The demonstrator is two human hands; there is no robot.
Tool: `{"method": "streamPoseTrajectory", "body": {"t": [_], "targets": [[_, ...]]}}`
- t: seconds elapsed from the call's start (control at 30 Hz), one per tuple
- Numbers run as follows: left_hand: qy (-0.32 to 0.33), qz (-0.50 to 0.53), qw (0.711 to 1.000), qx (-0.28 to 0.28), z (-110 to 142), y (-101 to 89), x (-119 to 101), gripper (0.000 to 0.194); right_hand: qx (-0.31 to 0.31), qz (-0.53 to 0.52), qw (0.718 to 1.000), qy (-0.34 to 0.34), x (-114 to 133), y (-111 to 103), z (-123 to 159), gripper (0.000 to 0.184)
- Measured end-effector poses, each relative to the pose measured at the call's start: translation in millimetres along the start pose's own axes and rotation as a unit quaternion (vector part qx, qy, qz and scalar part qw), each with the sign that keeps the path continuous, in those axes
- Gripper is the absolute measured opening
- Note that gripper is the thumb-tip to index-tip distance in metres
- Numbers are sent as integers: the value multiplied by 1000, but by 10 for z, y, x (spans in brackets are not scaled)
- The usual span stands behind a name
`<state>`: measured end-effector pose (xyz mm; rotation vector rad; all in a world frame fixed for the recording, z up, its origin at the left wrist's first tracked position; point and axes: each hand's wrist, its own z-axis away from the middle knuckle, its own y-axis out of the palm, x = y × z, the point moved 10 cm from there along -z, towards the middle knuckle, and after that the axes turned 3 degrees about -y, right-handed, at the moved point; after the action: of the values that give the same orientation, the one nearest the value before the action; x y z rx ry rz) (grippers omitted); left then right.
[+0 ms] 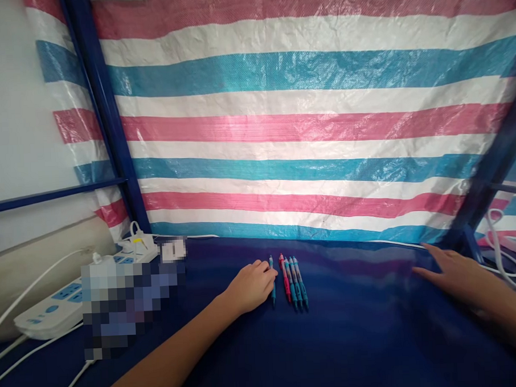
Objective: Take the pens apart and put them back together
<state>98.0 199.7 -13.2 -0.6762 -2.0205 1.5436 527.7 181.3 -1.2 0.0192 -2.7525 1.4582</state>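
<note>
My left forearm runs in from the lower left, angled up and right, wrist fairly straight, back of the left hand point(248, 286) facing up. Fingers curled close together, tips closed on the middle of the single teal pen point(273, 299); its two ends show above and below them. That pen lies lengthwise away from me on the dark blue tabletop point(354, 337), just left of the red pen point(286, 279), a small gap between. Three teal pens point(298, 286) sit side by side right of the red one, roughly parallel. My right forearm enters from the right edge, slanting up and left; the right hand point(452, 269) is open, empty, fingers extended, thumb apart, well away from the pens. Can't tell if it touches the tabletop. White cable point(497, 248) near it on the right. Power strip point(50, 319) off to my left, striped sheet point(281, 127) behind.
</note>
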Motion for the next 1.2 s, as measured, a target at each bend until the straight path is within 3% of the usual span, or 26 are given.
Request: {"method": "streamPoseTrajectory", "body": {"t": [0.1, 0.2, 0.3, 0.4, 0.53, 0.87, 0.97, 1.2], "targets": [[0, 12, 1000, -4, 11, -5, 15, 31, 94, -105, 986, -88, 1331, 69, -191, 46], [-3, 43, 999, -11, 38, -35, 19, 32, 153, -187, 953, -184, 2519, 119, -122, 37], [-18, 65, 998, -3, 62, -52, 5, 32, 139, -206, 927, -282, 3183, 54, 81, 31], [-18, 73, 997, 18, 68, -28, -63, 27, 119, -211, 915, -322, 3367, -19, 275, 25], [-8, 100, 995, 24, 61, -28, -133, 22, 138, -179, 922, -314, 3392, 4, 408, 34], [-1, 194, 981, 18, 63, -94, -164, 24, 152, -182, 944, -229, 3318, 56, 286, 40], [11, 186, 982, 24, 63, -78, -178, 23, 171, -189, 938, -233, 3332, 83, 305, 46], [19, 161, 987, 15, 32, -32, -173, 24, 170, -188, 936, -243, 3275, 110, 262, 37]]}}
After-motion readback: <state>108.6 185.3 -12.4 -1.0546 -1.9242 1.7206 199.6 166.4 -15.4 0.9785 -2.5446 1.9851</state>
